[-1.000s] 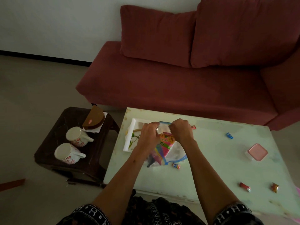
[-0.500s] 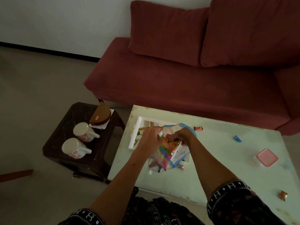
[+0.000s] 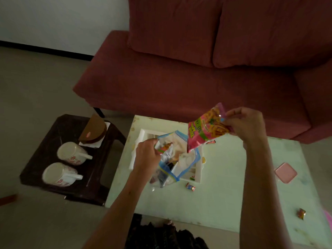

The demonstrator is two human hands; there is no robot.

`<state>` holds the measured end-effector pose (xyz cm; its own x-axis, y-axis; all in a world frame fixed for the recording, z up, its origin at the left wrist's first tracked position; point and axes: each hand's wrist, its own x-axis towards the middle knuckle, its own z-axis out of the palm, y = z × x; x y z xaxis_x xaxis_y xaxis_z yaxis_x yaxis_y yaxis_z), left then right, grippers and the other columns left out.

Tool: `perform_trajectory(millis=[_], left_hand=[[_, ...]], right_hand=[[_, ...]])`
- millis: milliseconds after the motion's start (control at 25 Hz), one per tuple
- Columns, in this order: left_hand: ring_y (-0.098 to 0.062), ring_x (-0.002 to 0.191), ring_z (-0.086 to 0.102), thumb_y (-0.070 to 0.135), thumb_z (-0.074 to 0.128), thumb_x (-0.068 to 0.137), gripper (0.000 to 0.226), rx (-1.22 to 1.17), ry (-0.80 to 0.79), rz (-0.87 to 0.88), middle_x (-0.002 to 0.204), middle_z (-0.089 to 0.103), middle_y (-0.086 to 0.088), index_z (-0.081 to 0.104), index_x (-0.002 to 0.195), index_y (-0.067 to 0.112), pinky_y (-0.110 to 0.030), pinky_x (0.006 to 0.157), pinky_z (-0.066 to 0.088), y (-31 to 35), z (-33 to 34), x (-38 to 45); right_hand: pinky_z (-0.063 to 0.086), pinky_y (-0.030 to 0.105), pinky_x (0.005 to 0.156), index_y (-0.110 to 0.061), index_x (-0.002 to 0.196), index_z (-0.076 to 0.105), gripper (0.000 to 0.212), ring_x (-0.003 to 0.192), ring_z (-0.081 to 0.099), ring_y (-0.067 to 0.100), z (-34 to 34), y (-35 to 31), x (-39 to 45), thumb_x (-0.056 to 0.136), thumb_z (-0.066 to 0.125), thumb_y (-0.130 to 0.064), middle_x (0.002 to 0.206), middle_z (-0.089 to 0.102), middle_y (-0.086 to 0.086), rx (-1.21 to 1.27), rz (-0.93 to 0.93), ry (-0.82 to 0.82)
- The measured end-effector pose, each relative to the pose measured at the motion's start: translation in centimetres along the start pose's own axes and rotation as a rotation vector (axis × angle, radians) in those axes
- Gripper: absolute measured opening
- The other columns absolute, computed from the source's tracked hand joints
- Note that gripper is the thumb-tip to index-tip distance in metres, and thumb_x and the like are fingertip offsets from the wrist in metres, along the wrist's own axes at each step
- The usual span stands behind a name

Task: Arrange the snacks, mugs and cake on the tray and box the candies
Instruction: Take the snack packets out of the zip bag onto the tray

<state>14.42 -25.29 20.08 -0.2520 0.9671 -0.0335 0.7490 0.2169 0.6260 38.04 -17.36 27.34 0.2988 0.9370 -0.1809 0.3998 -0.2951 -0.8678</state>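
Pink snack packet held up in the air above the far right corner of the white tray, pinched at its top edge by the right hand, fingers closed on the foil. Printed with a picture of orange sticks; wording too small to read. Just below the packet, a clear zip bag with a blue seal lying across the tray, mouth pulled open, more packets visible inside. Left hand closed on the near left lip of that bag, holding it open. Tray itself resting on the pale green table, mostly hidden under the bag; apparently nothing arranged on it yet, though its floor could not be seen fully.

Right of the tray: a small pink-lidded box, shut, well apart. Loose wrapped candies on the table: one just beside the tray's near edge, another far to the right near the table's front. Left of the tray, off the table, on a dark stool: two white flowered mugs, and a brown half-round cake on white paper.

Judged as an early stage: first snack only just out of the bag; mugs, cake and candies untouched.
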Motion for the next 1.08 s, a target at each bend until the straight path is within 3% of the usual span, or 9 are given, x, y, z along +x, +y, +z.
perform_trajectory(millis=[120,200,280,440,680,840,960,1040,1080], left_hand=[[-0.041,0.091,0.064,-0.007,0.056,0.072,0.031,0.024,0.047,-0.032,0.095,0.070,-0.027,0.066,0.101,-0.003,-0.042,0.082,0.049,-0.3,0.0,1.2],[-0.042,0.083,0.065,-0.010,0.054,0.070,0.029,0.021,0.071,-0.048,0.087,0.070,-0.028,0.067,0.095,-0.003,-0.041,0.074,0.050,-0.5,-0.1,2.1],[-0.040,0.085,0.065,-0.010,0.054,0.071,0.033,0.031,0.100,-0.060,0.090,0.070,-0.027,0.067,0.100,-0.001,-0.039,0.075,0.050,-0.7,0.2,3.0],[-0.037,0.089,0.066,-0.008,0.055,0.075,0.038,0.041,0.108,-0.096,0.096,0.071,-0.025,0.064,0.112,0.001,-0.038,0.083,0.051,-0.9,1.7,3.9],[-0.017,0.053,0.058,-0.014,0.062,0.068,0.032,0.000,0.106,-0.079,0.066,0.070,-0.018,0.069,0.096,0.001,-0.016,0.058,0.042,-1.1,2.3,3.5],[-0.032,0.068,0.068,-0.013,0.057,0.069,0.035,0.000,0.063,-0.070,0.078,0.073,-0.017,0.068,0.099,0.002,-0.024,0.067,0.046,-1.1,2.6,3.4],[-0.034,0.088,0.067,-0.008,0.052,0.074,0.038,0.013,0.014,-0.069,0.097,0.072,-0.018,0.065,0.108,0.002,-0.033,0.079,0.050,-0.6,2.5,2.7],[-0.035,0.091,0.065,-0.006,0.049,0.077,0.032,0.020,-0.026,-0.083,0.097,0.071,-0.020,0.064,0.105,0.000,-0.033,0.078,0.046,-0.3,2.3,2.3],[-0.035,0.089,0.065,-0.006,0.049,0.078,0.029,0.011,-0.039,-0.088,0.094,0.070,-0.021,0.063,0.102,-0.002,-0.032,0.076,0.045,-0.2,2.1,1.9]], right_hand=[[0.057,0.045,0.079,-0.031,0.066,0.073,0.026,0.082,0.070,0.026,0.5,3.5,3.2,0.071,0.066,-0.006,0.078,0.074,0.002,-0.003,0.042,0.100],[0.055,0.044,0.085,-0.019,0.082,0.077,0.022,0.088,0.069,0.031,3.2,7.1,5.2,0.075,0.062,-0.005,0.090,0.075,0.011,-0.109,0.117,0.124],[0.052,0.030,0.083,-0.014,0.092,0.077,0.023,0.093,0.067,0.032,6.4,10.9,6.6,0.078,0.062,-0.006,0.097,0.075,0.012,-0.246,0.151,0.090],[0.041,0.022,0.075,-0.016,0.098,0.076,0.024,0.101,0.063,0.031,11.4,17.7,8.4,0.082,0.060,-0.008,0.110,0.072,0.009,-0.356,0.226,-0.064],[0.046,0.029,0.081,-0.020,0.104,0.074,0.026,0.105,0.061,0.035,11.7,23.8,10.3,0.083,0.060,-0.013,0.115,0.070,0.011,-0.488,0.360,-0.163],[0.046,0.035,0.092,-0.011,0.117,0.067,0.034,0.114,0.057,0.037,10.1,22.7,10.3,0.083,0.063,-0.010,0.124,0.063,0.018,-0.489,0.358,-0.201],[0.047,0.033,0.092,-0.011,0.112,0.067,0.031,0.105,0.064,0.030,8.8,16.7,8.0,0.082,0.065,-0.020,0.113,0.069,0.014,-0.191,0.247,0.045],[0.051,0.015,0.073,-0.022,0.090,0.070,0.018,0.078,0.070,0.009,8.6,12.2,4.3,0.076,0.061,-0.028,0.085,0.074,0.001,0.005,0.084,0.159],[0.047,0.008,0.063,-0.024,0.081,0.070,0.014,0.067,0.068,0.001,9.0,10.2,2.0,0.074,0.060,-0.029,0.073,0.073,-0.005,0.020,0.002,0.086]])
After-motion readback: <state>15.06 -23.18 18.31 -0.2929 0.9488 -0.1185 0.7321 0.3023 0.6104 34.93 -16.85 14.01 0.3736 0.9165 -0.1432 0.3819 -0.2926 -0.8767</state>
